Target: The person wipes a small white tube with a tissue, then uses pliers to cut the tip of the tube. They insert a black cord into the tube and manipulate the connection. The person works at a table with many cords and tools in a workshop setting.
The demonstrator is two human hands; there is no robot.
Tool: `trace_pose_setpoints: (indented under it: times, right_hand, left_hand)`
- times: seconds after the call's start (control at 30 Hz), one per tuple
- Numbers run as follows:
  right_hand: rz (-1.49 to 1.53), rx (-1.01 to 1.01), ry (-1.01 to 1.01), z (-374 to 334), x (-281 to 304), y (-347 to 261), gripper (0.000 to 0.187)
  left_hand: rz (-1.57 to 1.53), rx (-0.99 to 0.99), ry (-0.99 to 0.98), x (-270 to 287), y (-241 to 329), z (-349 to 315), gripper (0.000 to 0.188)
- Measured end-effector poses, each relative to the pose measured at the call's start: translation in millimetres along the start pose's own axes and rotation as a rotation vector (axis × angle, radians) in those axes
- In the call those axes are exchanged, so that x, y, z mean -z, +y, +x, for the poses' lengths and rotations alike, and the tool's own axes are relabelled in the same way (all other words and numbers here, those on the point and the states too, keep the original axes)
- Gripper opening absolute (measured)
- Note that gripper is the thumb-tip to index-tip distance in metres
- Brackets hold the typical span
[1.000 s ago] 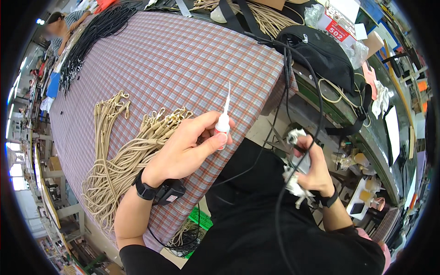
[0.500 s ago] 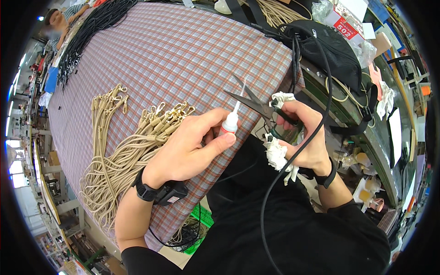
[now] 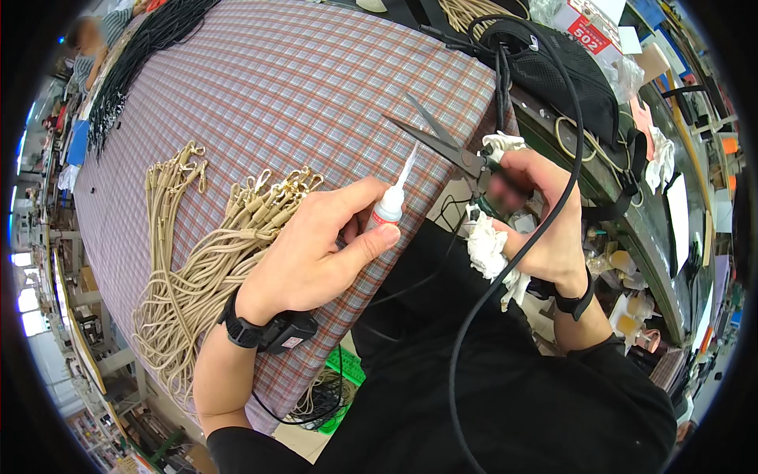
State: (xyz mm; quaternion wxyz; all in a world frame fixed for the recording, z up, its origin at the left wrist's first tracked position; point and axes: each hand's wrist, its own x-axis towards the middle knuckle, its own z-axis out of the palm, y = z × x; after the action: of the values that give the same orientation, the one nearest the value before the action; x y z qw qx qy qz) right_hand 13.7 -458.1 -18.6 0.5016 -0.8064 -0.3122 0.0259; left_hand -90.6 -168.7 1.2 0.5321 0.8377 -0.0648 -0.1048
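Note:
My left hand (image 3: 308, 257) grips a small white glue bottle (image 3: 388, 207) upright, its long thin nozzle tilting up to the right. In my right hand (image 3: 549, 225) is a pair of scissors (image 3: 469, 160) with white cloth wrapped round the handles. Their dark blades are spread and point to the upper left, just above the nozzle tip; whether they touch it I cannot tell. Left of my left hand, beige cords (image 3: 197, 296) with brass-coloured snap hooks (image 3: 294, 182) lie in bundles on the plaid-covered table (image 3: 316, 87).
Black cords (image 3: 150, 55) lie at the far left of the table. A black mesh bag (image 3: 564, 91) and a box (image 3: 588, 35) sit at the upper right. A black cable (image 3: 466, 332) hangs across the view near my right wrist. A green basket (image 3: 345, 367) stands below the table edge.
My right hand has moved slightly right with the scissors. The nozzle, which overlapped the blades before, now sits lower, just under them. The table scene has shifted a little left in view.

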Motion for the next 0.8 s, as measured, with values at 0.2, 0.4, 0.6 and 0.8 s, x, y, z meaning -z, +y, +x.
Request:
trace_pose_setpoints:
  times: [0.2,0.4,0.6,0.8]
  right_hand:
    - [-0.027,-0.004,-0.008,1,6,-1,0.057]
    - [-0.056,0.013,-0.023,-1,8,-5,0.056]
    - [-0.006,-0.178,-0.012,-21,13,16,0.05]
    - [0.029,-0.107,-0.036,-37,13,23,0.05]
  left_hand:
    - [0.01,0.023,-0.005,-1,2,0,0.028]
    - [0.102,-0.021,0.058,-3,7,1,0.027]
    - [0.187,-0.04,0.225,-14,12,-1,0.03]
    - [0.227,-0.056,0.22,-22,19,1,0.03]
